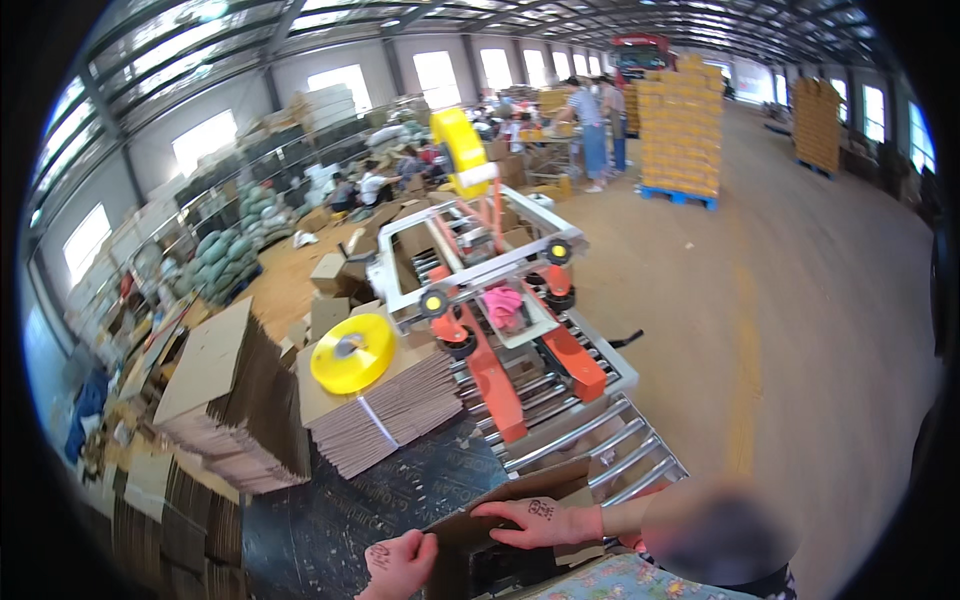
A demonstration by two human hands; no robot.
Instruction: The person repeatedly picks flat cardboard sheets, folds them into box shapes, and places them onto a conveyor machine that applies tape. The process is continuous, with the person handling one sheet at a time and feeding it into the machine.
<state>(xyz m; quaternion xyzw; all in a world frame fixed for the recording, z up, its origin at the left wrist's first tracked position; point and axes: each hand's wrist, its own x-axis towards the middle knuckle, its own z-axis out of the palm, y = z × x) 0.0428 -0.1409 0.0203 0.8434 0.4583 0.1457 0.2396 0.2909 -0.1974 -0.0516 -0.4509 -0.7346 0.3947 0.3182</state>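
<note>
An open cardboard box [470, 515] stands in front of me at the lower middle, its inside dark. My left hand [398, 565] is closed at the box's left edge, with the thumb up and the fingers curled. Over the box's opening reaches my right hand [540, 522], its fingers stretched out against the inner side of the cardboard and its thumb apart. Both hands bear dark markings on the back. The box rests where a dark tabletop [380, 515] meets a roller conveyor [625, 445].
Ahead is a carton-taping machine [480, 270] with red-orange guides and a yellow tape roll [460, 150]. A second yellow tape roll [352, 353] lies on strapped flat cardboard [385, 425]. More cardboard [230, 400] is stacked at left. People and a pallet of yellow-brown cartons [680, 130] stand beyond.
</note>
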